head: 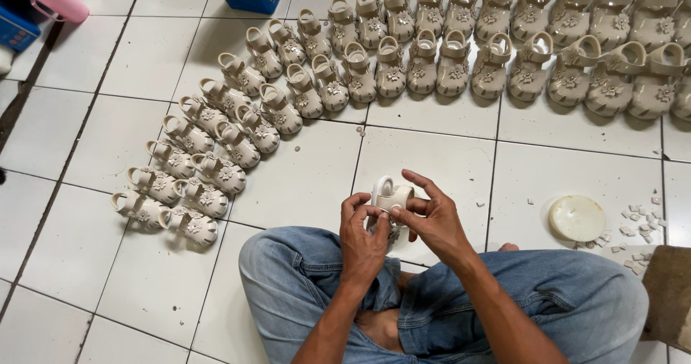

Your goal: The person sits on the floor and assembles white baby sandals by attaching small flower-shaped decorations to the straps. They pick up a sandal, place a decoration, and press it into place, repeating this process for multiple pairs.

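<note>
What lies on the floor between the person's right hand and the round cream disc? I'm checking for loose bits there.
In the head view, between the right hand and the round cream disc lies bare white floor tile with one dark grout line and two tiny chips.

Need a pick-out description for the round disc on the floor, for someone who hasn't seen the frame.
Start at the seated person's jeans-clad right knee on the white tiled floor. Just beyond it lies a round cream disc, flat on a tile. Unlike the small broken chips scattered beside it, it is large, smooth and whole.
</note>
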